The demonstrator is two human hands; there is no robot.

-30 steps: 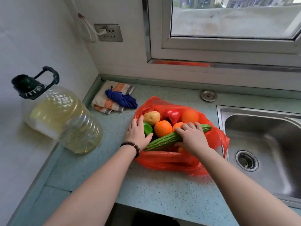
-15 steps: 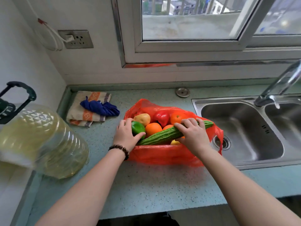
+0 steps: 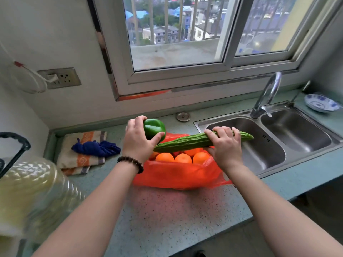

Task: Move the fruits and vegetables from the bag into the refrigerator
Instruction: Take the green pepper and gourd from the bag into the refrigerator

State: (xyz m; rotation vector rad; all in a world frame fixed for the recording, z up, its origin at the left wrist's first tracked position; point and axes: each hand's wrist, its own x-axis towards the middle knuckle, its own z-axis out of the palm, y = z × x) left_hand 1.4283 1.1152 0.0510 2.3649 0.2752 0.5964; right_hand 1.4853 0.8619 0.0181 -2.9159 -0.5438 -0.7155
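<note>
An orange-red plastic bag [image 3: 178, 176] lies open on the counter in the middle of the head view. Several oranges [image 3: 183, 158] show inside it, with something red between them. My left hand [image 3: 138, 142] grips a green bell pepper [image 3: 154, 129], lifted above the bag's left side. My right hand [image 3: 223, 145] holds a long green bitter gourd [image 3: 182, 144] near its right end, level across and above the bag. The refrigerator is not in view.
A large oil bottle [image 3: 31, 197] stands at the left counter edge. A folded towel [image 3: 81, 160] with a blue cloth [image 3: 95, 148] lies left of the bag. A double steel sink [image 3: 274, 138] with a faucet [image 3: 267, 93] is right; a blue-patterned dish [image 3: 322, 103] sits far right.
Both hands have risen out of the bag, the left with the green pepper and the right with the bitter gourd. The camera has tilted up and turned right.
</note>
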